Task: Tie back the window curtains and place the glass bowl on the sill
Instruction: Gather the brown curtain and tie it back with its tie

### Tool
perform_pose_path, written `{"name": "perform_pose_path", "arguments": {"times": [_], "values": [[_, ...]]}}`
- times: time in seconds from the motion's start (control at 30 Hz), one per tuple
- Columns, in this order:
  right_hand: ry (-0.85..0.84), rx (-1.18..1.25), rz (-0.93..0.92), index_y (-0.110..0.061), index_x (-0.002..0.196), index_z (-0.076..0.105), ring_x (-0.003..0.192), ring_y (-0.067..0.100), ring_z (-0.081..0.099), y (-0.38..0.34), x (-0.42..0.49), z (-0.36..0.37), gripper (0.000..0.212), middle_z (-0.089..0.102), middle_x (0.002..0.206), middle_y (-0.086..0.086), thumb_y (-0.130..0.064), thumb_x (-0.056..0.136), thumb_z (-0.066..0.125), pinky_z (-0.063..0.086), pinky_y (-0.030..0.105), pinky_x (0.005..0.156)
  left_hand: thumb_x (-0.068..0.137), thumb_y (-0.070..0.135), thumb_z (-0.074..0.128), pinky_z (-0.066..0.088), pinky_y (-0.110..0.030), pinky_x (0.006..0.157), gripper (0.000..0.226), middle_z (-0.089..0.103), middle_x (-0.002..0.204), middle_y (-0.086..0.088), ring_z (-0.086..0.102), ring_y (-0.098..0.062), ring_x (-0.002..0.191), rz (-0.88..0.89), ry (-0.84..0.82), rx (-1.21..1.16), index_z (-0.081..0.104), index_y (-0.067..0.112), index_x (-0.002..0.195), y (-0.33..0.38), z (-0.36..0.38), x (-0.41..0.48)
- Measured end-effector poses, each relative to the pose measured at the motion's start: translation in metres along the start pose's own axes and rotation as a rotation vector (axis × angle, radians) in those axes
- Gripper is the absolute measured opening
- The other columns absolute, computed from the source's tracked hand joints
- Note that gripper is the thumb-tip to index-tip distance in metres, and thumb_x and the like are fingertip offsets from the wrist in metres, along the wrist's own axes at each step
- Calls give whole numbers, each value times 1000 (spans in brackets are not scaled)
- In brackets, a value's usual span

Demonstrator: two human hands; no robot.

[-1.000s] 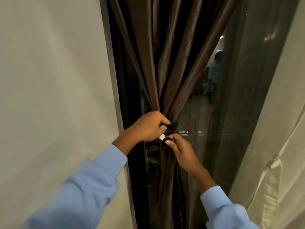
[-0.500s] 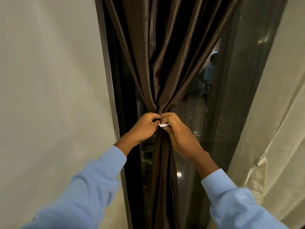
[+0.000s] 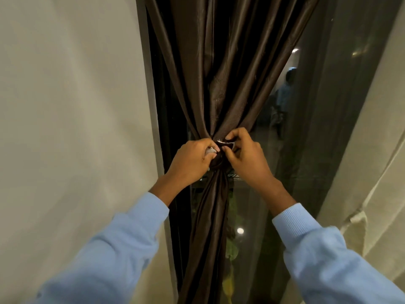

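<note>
Beside the pale wall (image 3: 65,128), the left hand (image 3: 192,160) curls round one white-tipped end of a dark tie-back (image 3: 218,161), which wraps the gathered waist of the brown curtain (image 3: 219,73). The gather sits directly between both hands, in front of the dark window glass (image 3: 295,172). The right hand (image 3: 248,160) pinches the tie-back's other white-edged end. A cream curtain (image 3: 372,172) hangs at far right.

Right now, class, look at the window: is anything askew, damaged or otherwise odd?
Nothing stands out. The brown curtain is bunched neatly at its middle, where the left hand and right hand pinch a dark tie band round it.
</note>
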State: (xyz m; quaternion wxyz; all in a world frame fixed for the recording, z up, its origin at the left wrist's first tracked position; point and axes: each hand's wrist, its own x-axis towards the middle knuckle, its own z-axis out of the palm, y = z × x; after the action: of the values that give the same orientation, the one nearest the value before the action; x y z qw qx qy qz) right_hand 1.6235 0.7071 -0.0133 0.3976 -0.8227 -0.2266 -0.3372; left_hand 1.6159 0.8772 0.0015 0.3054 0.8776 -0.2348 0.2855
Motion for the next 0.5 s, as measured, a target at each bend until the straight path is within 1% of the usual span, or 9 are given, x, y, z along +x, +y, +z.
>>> {"name": "perform_pose_path", "arguments": {"times": [0.03, 0.07, 0.13, 0.17, 0.23, 0.3, 0.37, 0.43, 0.5], "values": [[-5, 14, 1, -23, 99, 51, 54, 10, 56, -1, 2, 0, 18, 61, 63, 0, -14, 91, 65, 36, 13, 50, 90, 20, 60, 50, -24, 65, 11, 68, 79, 5, 60, 0, 67, -26, 8, -66, 68, 23, 97, 0, 1, -2], [-5, 12, -3, -22, 96, 53, 54, 11, 57, -1, 3, 0, 17, 62, 62, 1, -13, 90, 66, 40, 18, 51, 90, 20, 61, 48, -20, 65, 11, 67, 79, 6, 60, 2, 67, -55, 14, -150, 69, 20, 98, 1, 3, -5], [-2, -12, -4, -21, 91, 59, 54, 13, 60, 1, 5, -1, 14, 62, 59, 1, -11, 87, 68, 46, 25, 52, 84, 24, 69, 47, -15, 67, 17, 68, 84, 7, 61, 2, 72, -67, 26, -239, 70, 17, 100, 3, 9, -11], [-5, -25, -9, -21, 89, 62, 54, 11, 60, 2, 6, -2, 14, 62, 59, 0, -10, 85, 70, 47, 24, 53, 80, 25, 75, 47, -13, 68, 23, 69, 86, 7, 61, 1, 74, -51, 43, -223, 70, 16, 100, 4, 13, -13], [-42, -51, -22, -21, 87, 67, 54, 7, 59, 1, 8, -4, 15, 62, 60, -3, -7, 84, 72, 46, 17, 55, 74, 24, 80, 45, -8, 69, 27, 68, 84, 8, 60, 1, 72, -22, 90, -177, 72, 15, 98, 3, 15, -14], [-124, -103, -38, -22, 87, 71, 57, 2, 58, -1, 9, -8, 16, 61, 64, -8, -7, 83, 73, 47, 17, 59, 75, 22, 79, 48, -11, 70, 22, 71, 84, 5, 61, 0, 72, 30, 113, -148, 74, 14, 94, 1, 14, -15], [-240, -180, -61, -22, 88, 74, 62, 2, 59, -4, 13, -13, 16, 62, 69, -11, -7, 82, 74, 52, 22, 64, 76, 24, 77, 48, -17, 72, 17, 72, 84, 3, 60, -1, 75, 99, 114, -87, 75, 15, 91, -2, 13, -15], [-347, -274, -94, -19, 85, 77, 68, 6, 63, -10, 20, -20, 15, 64, 71, -11, -6, 79, 75, 55, 27, 70, 77, 24, 75, 49, -24, 73, 14, 72, 82, 2, 60, -5, 77, 170, 111, -28, 75, 14, 87, 0, 11, -16], [-430, -365, -116, -20, 83, 78, 77, 12, 66, -16, 28, -26, 14, 67, 76, -6, -7, 78, 74, 53, 28, 70, 78, 24, 72, 49, -27, 71, 15, 72, 79, 0, 62, -13, 76, 280, 126, 96, 74, 10, 82, 7, 12, -16]]}}
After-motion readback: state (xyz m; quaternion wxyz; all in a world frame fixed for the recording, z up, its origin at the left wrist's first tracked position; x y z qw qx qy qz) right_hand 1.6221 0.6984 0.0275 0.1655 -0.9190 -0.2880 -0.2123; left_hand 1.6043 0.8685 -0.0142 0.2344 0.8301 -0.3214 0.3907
